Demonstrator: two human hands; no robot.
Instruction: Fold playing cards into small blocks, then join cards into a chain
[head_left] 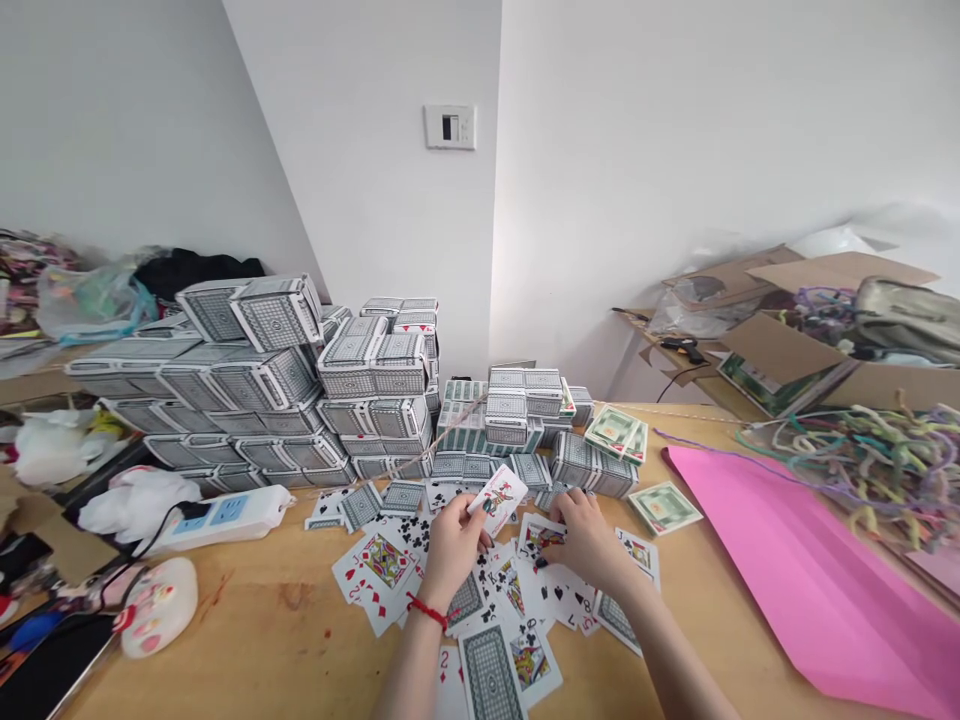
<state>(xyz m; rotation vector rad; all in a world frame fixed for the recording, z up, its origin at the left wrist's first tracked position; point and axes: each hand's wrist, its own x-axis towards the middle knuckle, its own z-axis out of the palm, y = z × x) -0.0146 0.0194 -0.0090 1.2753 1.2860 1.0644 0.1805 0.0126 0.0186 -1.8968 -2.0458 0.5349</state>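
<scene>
My left hand (452, 550), with a red cord bracelet at the wrist, pinches a joker playing card (501, 500) between thumb and fingers, its face tilted up. To the right, my right hand (585, 540) is curled over the scattered cards, thumb and fingers at the edge of a face card (534, 537). Loose playing cards lie beneath both hands, some face up, like a jack of diamonds (385, 560), others face down, like a grey-backed card (491, 672). The fingertips of the right hand are partly hidden.
Stacked grey-patterned card decks (255, 380) stand along the back left. Green card boxes (664, 507) lie at the right, beside a pink sheet (810, 600). A white power strip (225, 518) and a white mouse-like object (159, 607) sit at left; tangled yarn (877, 470) lies far right.
</scene>
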